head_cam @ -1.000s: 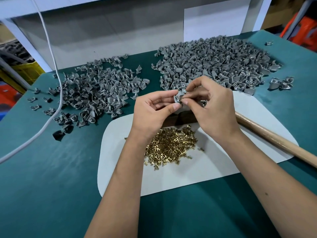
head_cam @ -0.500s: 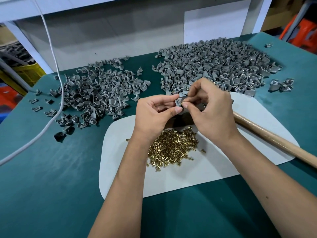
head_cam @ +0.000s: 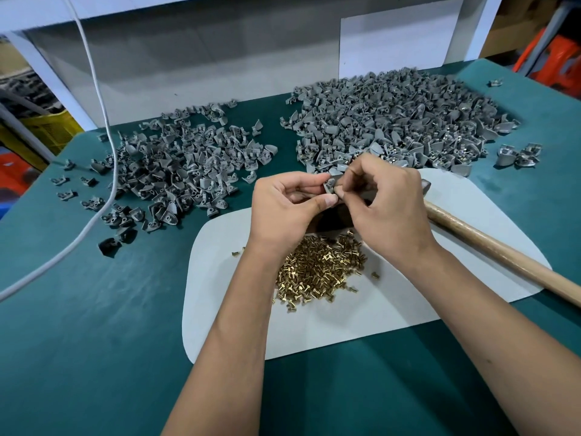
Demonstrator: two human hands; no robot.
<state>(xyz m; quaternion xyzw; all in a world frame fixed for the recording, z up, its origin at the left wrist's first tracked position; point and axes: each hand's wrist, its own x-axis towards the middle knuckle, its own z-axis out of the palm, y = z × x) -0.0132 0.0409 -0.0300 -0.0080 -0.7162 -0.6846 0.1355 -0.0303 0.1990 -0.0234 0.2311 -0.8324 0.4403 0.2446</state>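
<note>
My left hand point(head_cam: 289, 206) pinches a small grey plastic part point(head_cam: 330, 183) between thumb and fingers above the white mat point(head_cam: 345, 322). My right hand point(head_cam: 386, 202) meets it from the right, with thumb and forefinger pinched at the part's edge; whatever they hold is too small to tell. Below both hands lies a heap of small brass inserts point(head_cam: 320, 272) on the mat. A pile of grey parts point(head_cam: 185, 165) spreads at the back left, and a larger pile point(head_cam: 393, 121), some with brass glinting in them, at the back right.
A hammer with a wooden handle point(head_cam: 503, 256) lies across the mat's right side, its head hidden behind my right hand. A white cable point(head_cam: 103, 127) hangs over the left pile. A few loose grey parts point(head_cam: 518, 155) sit far right on the green table point(head_cam: 94, 341).
Both hands stay together on the grey part with only small finger movements; the view has shifted slightly.
</note>
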